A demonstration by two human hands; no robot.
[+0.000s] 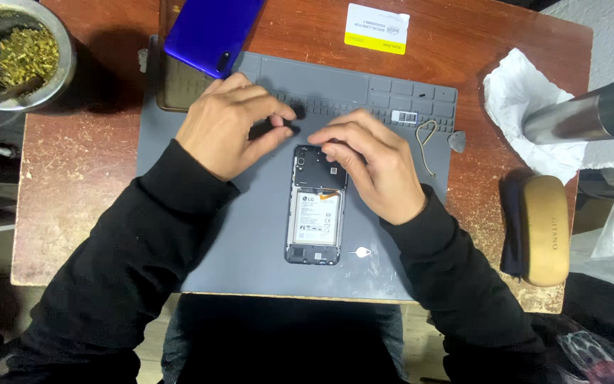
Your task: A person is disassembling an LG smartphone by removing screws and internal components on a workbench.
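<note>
Home repair desk — grey repair mat (250,249), opened phone (314,220).

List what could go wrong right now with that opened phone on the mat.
1. The left hand pinches a small dark part above the tray slots; it might drop and get lost.
2. The right hand presses on the opened phone near its bare battery; a slip could damage it.
3. The metal cylinder lies on its side and may roll.
</note>
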